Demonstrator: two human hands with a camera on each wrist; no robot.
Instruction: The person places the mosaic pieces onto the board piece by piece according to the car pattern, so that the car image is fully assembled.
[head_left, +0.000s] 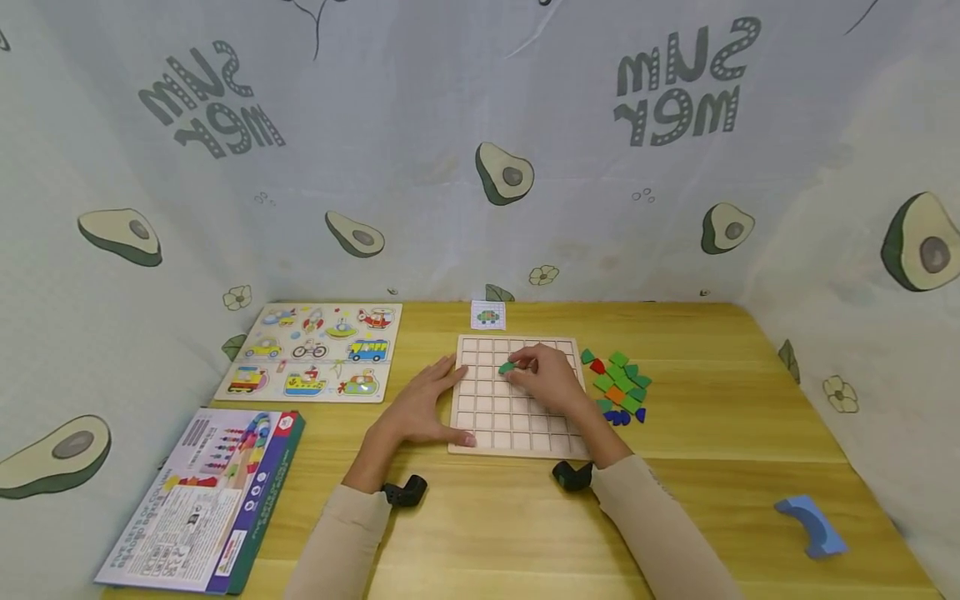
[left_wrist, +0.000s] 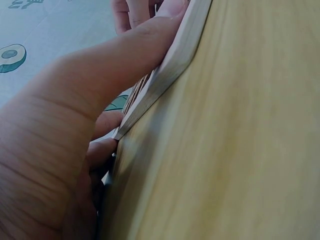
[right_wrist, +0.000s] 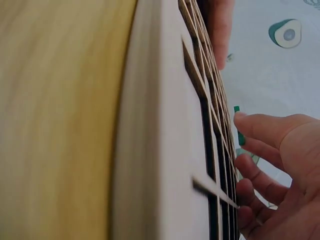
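A pale wooden grid board (head_left: pixel 517 417) lies on the table between both hands. My right hand (head_left: pixel 549 379) is over its upper middle and pinches a small green piece (head_left: pixel 507 367) between thumb and finger. In the right wrist view this green piece (right_wrist: pixel 241 138) stands edge-on, close over the grid. My left hand (head_left: pixel 423 406) rests at the board's left side with fingers spread. Its thumb (left_wrist: pixel 162 30) presses on the board near the front left corner, and the other fingertips touch the left edge.
Several loose green, red, orange and blue pieces (head_left: pixel 619 383) lie right of the board. Behind it is a small card (head_left: pixel 488 316) with a car picture. A vehicle puzzle (head_left: pixel 307 350) and a box (head_left: pixel 202 500) are at left, a blue arch block (head_left: pixel 813 525) at right.
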